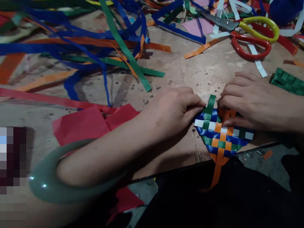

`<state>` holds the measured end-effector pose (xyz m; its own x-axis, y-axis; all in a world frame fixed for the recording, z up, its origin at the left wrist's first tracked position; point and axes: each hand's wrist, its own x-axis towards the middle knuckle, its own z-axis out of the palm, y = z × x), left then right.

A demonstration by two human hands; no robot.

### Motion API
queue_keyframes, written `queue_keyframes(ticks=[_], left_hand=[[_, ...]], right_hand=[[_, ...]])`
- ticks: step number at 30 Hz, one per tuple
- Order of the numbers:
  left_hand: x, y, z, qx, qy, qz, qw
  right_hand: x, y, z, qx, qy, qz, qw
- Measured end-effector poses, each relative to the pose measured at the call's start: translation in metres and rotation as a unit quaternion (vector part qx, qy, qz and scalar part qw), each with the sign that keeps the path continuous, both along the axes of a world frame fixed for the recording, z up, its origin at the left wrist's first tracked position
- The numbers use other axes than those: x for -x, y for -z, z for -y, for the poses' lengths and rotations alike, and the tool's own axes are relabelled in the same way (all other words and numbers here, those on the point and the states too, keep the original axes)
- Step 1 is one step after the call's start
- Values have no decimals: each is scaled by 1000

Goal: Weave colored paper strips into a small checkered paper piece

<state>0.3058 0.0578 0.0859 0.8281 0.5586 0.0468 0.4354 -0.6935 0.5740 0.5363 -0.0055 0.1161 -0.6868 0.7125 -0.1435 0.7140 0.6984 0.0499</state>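
A woven piece of flat strips (222,136), in blue, green, orange and white, lies at the front edge of the wooden table. One orange strip hangs from its lower point over the edge. My left hand (175,109) pinches the upper left side of the weave, thumb and forefinger together, beside an upright green strip end (211,103). Over the upper right of the weave curls my right hand (242,101), its thumb pressed on the orange strips and its fingertips partly hidden. A green bangle (47,180) circles my left forearm.
Scissors (247,31) with one yellow and one red handle lie at the back right. Loose blue, green and orange strips (128,53) spread across the back left. Red paper (82,122) lies beside my left forearm; a green woven piece (288,81) sits at the far right.
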Motion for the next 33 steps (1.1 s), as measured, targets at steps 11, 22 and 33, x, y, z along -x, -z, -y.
queue_keyframes(ticks=[11, 22, 33], left_hand=[[-6, -5, 6, 16, -44, -43, 998], [-10, -4, 6, -29, -18, -70, 997], [-6, -1, 4, 9, -13, -20, 1000]], right_hand=[[-2, 0, 0, 11, 10, -9, 1000], [-2, 3, -1, 30, 5, -52, 998], [-8, 0, -3, 68, 36, -49, 996]])
